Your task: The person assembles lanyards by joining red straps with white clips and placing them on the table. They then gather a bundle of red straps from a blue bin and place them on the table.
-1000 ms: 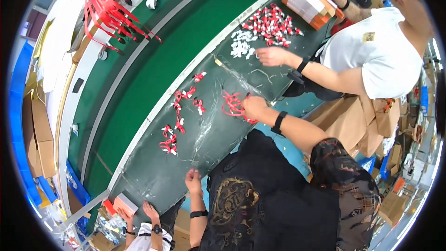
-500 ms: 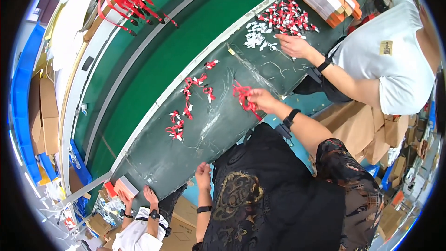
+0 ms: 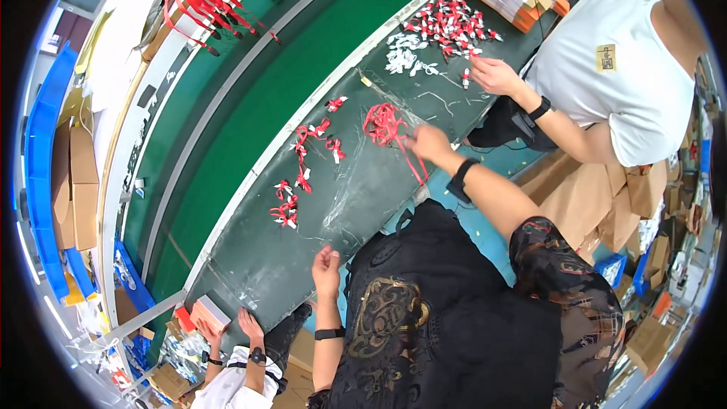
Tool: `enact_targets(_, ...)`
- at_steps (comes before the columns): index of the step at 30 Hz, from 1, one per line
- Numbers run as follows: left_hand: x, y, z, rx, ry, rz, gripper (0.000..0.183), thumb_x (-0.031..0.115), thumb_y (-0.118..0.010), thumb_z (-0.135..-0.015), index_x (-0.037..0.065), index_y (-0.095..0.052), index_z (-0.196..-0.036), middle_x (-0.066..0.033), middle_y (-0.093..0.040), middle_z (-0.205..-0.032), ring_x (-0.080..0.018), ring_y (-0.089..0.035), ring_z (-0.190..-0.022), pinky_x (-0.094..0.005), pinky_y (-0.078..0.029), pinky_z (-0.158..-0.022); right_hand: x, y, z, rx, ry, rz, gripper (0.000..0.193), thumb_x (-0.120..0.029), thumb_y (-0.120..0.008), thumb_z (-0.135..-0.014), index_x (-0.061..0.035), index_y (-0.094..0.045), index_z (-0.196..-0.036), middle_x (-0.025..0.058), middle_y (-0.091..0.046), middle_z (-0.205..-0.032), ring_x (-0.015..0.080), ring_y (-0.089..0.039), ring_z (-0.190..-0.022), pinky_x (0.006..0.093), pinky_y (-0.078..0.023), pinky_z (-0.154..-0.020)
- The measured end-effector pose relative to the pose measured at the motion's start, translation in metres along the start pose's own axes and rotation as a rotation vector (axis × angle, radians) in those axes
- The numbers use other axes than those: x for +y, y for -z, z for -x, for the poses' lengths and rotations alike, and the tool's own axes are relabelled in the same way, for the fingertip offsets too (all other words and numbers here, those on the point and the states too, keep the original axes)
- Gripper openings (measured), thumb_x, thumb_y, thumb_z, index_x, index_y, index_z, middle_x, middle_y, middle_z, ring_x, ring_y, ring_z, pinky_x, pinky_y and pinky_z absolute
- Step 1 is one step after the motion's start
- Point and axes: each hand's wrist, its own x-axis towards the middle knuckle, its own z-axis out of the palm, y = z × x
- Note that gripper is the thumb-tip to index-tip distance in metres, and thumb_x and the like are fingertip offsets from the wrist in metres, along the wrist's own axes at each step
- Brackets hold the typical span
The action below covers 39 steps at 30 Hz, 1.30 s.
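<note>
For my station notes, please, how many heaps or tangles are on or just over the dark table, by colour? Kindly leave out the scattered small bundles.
Red: 1, the cord tangle beside the person's right hand
White: 1, the pile of small pieces
Red and white: 1, the large heap
Total: 3

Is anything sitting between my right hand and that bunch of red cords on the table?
Nothing visible is in the way: the right hand is right beside the bunch of red cords, though contact is unclear. The nearest small red-and-white bundle lies left of the cords.
</note>
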Motion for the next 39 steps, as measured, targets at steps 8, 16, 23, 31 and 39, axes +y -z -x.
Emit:
enact_targets(8,-0.010,0.006,0.009,-0.042,0.012,-0.053,0.038,0.014,-0.066,-0.091,-0.003,-0.055,-0.123,-0.0049,-0.065,-0.099,-0.0108,-0.059,-0.091,-0.0253,-0.048,-0.084,0.039,-0.093,0.066,0.238,0.084,-0.202,0.013,-0.013,-0.074,-0.076,-0.0071,-0.068,-0.085,0.0163,-0.066,-0.088,0.0372,-0.063,-0.085,0.0462,-0.051,-0.073)
enact_targets(16,0.029,-0.002,0.006,-0.084,-0.049,-0.076,0.038,0.013,-0.065,-0.091,-0.004,-0.054,-0.123,-0.0084,-0.064,-0.106,-0.0128,-0.061,-0.095,-0.0261,-0.048,-0.087,0.045,-0.068,0.069,0.134,0.111,-0.857,0.011,-0.015,-0.066,-0.089,-0.0057,-0.061,-0.090,0.0085,-0.065,-0.081,0.0187,-0.064,-0.076,0.0323,-0.050,-0.067)
enact_targets(23,0.138,-0.057,0.027,-0.535,-0.449,-0.143,0.046,0.008,-0.065,-0.090,-0.001,-0.049,-0.132,-0.0156,-0.056,-0.129,-0.0211,-0.054,-0.121,-0.0305,-0.046,-0.095,-0.081,0.128,0.128,-0.445,0.237,-1.356,0.017,-0.024,-0.054,-0.099,-0.0070,-0.053,-0.099,0.0072,-0.065,-0.082,0.0143,-0.061,-0.072,0.0278,-0.048,-0.063)
enact_targets(31,0.237,-0.115,0.069,-0.647,-0.712,0.234,0.026,0.009,-0.061,-0.093,0.001,-0.056,-0.117,-0.0059,-0.063,-0.113,-0.0147,-0.060,-0.100,-0.0296,-0.047,-0.089,-0.173,0.202,0.156,-0.542,0.364,-1.372,0.017,-0.023,-0.054,-0.100,-0.0063,-0.053,-0.102,0.0109,-0.067,-0.088,0.0176,-0.065,-0.074,0.0306,-0.054,-0.068)
enact_targets(39,0.278,-0.055,0.092,-0.532,-0.681,0.138,0.011,0.013,-0.057,-0.096,0.003,-0.060,-0.094,-0.0017,-0.060,-0.076,-0.0100,-0.058,-0.071,-0.0255,-0.048,-0.071,-0.165,0.201,0.126,-0.325,0.381,-1.371,0.018,-0.025,-0.057,-0.099,-0.0076,-0.053,-0.098,0.0096,-0.068,-0.091,0.0146,-0.066,-0.073,0.0286,-0.056,-0.065)
